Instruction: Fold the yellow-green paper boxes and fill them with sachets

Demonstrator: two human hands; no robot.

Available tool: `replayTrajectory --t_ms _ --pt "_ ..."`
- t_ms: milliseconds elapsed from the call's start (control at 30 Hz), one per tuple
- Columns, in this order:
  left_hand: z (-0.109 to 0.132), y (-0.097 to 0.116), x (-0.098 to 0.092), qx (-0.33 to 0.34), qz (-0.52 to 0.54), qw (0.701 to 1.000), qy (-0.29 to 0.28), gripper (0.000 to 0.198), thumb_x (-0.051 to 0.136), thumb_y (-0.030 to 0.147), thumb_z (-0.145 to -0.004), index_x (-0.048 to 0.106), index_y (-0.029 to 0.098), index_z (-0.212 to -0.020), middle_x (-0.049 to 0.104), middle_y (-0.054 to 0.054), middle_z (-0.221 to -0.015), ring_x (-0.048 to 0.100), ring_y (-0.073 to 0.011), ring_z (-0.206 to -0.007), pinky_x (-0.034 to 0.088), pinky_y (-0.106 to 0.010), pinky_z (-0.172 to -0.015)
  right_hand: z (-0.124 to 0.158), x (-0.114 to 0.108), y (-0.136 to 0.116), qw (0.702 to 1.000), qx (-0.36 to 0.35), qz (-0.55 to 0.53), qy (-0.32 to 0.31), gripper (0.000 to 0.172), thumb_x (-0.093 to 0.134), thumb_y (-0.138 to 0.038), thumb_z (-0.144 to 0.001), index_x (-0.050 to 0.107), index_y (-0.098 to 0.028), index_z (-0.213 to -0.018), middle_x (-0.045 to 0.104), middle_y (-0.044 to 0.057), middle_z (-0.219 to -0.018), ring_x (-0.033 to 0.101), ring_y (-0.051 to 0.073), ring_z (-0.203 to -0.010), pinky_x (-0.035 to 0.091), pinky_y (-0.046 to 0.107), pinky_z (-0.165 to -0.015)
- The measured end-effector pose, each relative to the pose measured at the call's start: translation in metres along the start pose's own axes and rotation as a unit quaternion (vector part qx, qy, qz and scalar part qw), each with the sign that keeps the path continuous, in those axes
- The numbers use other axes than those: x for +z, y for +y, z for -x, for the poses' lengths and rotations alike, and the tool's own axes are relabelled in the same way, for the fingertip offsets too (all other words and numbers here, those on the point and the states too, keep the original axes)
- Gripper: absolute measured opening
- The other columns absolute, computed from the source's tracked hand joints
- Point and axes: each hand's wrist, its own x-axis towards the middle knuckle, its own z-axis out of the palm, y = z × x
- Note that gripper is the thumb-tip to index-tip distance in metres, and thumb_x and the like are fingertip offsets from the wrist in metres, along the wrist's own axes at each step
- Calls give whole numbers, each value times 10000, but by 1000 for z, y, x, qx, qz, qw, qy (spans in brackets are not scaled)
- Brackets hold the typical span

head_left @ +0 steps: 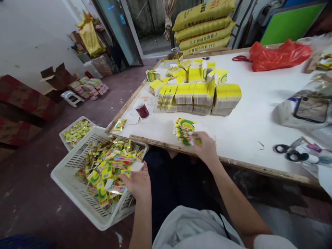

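My left hand (139, 181) is over the white plastic basket (75, 193), its thumb and fingers closed on a small yellow, green and red packet (126, 159), blurred by motion. Many similar packets (102, 178) fill the basket. At the table's front edge, my right hand (206, 147) touches the near side of a fanned stack of yellow-green packets (183, 129). Its fingertips are bent in and partly hidden, so whether they grip a packet is unclear. Behind that stack stand rows of yellow-topped cards (197, 95) in tight bundles.
A dark red cup (142, 110) and a loose packet (119, 125) are at the table's left. To the right lie a red plastic bag (280, 57), red-handled scissors (241, 58), a phone (312, 109) and black-handled scissors (290, 152). A second basket (67, 145) stands on the floor.
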Motion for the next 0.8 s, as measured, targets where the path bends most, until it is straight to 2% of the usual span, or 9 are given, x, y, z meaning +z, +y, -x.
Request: replayTrajectory --t_ms 67,167,267,333,467,567,667,733,800 --pt "-7 -3 -3 -85 34 995 45 543 458 695 -860 564 185 -1015 650 -102 -1053 659 -189 -904 565 -316 -741 -26 -1 12 997 28 51 47 105 628 -231 -863 608 -215 -965 629 134 -1062 545 302 -1098 406 529 -995" --pt "-8 -16 -9 -159 -9 987 36 395 471 535 -925 592 177 -1038 654 -95 -1061 654 -138 -777 543 -266 -657 -48 7 31 995 51 69 56 128 706 -234 -815 584 -199 -830 611 148 -1003 473 350 -1179 351 571 -1002" --pt "-3 -31 -12 -178 -49 983 26 243 597 373 -870 633 178 -1012 669 -46 -948 620 -88 -657 500 -215 -595 -55 17 44 995 49 71 53 241 761 -268 -778 530 -223 -730 603 121 -945 471 346 -1195 379 527 -984" --pt "1 -37 -12 -182 -60 981 26 234 657 316 -818 652 170 -1000 670 -26 -880 607 -74 -624 481 -196 -576 -57 20 47 996 43 66 50 289 781 -263 -752 494 -244 -719 600 105 -916 490 335 -1169 400 510 -966" --pt "9 -41 -8 -188 -71 979 -29 331 726 368 -767 669 158 -1016 680 -22 -834 616 -82 -625 482 -195 -574 -56 15 36 997 51 62 20 248 687 -175 -769 452 -250 -803 590 82 -837 548 321 -1037 404 497 -922" --pt "19 -41 -3 -193 -79 972 -111 442 744 482 -742 668 166 -1041 700 -63 -929 674 -150 -775 534 -250 -659 -40 6 15 997 52 54 11 200 578 -154 -790 433 -227 -908 587 91 -878 569 300 -929 412 464 -853" --pt "31 -41 7 -146 -54 970 -187 627 731 617 -700 637 205 -1164 643 -124 -1231 626 -260 -1114 539 -379 -883 -5 2 -11 999 22 21 -39 193 548 -172 -794 426 -221 -935 589 61 -871 573 234 -787 436 372 -741" --pt "37 -41 16 -98 -28 972 -212 717 704 711 -661 629 229 -1187 611 -123 -1290 568 -300 -1207 493 -438 -973 26 6 -27 993 -13 -18 -118 195 557 -143 -758 444 -229 -891 577 -1 -768 555 176 -670 431 297 -652" --pt "41 -38 25 -70 -20 974 -215 709 659 768 -657 660 218 -1104 658 -117 -1157 599 -308 -1134 492 -445 -957 55 14 -41 967 -27 -104 -231 215 554 -108 -728 432 -231 -856 547 -34 -720 522 141 -615 404 250 -589"
